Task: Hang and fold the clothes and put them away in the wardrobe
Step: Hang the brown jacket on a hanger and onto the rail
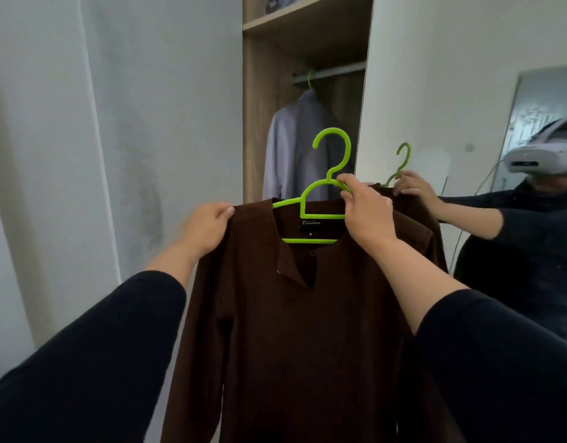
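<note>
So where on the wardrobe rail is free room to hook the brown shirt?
The rail is bare right of the grey shirt, up to the white door. Its left end, by the wooden side wall, is taken by that shirt's hanger hook.

a single wide-angle head view looks forward and slightly down from the person's own eye level, close behind both raised forearms. it faces an open wardrobe (pixel 307 100) straight ahead, with a mirror (pixel 544 129) at the right edge reflecting the wearer. edges bow from lens distortion.
</note>
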Demonstrator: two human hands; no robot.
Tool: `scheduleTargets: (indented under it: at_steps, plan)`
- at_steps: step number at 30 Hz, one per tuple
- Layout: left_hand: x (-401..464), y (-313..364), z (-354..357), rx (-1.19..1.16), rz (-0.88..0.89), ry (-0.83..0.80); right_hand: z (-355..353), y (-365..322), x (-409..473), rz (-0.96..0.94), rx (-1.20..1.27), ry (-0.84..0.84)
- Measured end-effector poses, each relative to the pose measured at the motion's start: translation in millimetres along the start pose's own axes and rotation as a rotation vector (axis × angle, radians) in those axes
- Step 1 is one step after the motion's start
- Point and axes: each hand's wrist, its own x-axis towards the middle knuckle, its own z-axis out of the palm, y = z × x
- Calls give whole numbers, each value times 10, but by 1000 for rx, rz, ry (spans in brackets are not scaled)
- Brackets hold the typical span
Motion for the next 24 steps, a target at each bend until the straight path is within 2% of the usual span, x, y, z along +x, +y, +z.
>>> scheduleTargets:
  at_steps: [3,6,10,13,19,24]
  plan:
    - [280,-111,98,-156,-46,-87,83,-26,50,-32,0,-28]
    - [456,-157,277,-69,-58,-147,223,-97,82,-27,-96,-48]
    - [524,-154,491,45,85,-56,369,-194,145,77,-201,-50]
    - [597,-67,683,19,221,-84,420,-205,200,115,-256,-49]
    - [858,94,1036,-30,261,-120,448,8,384,151,-199,-258]
    - [1145,307,1263,-77,298,-170,440,211,562,137,-205,-270]
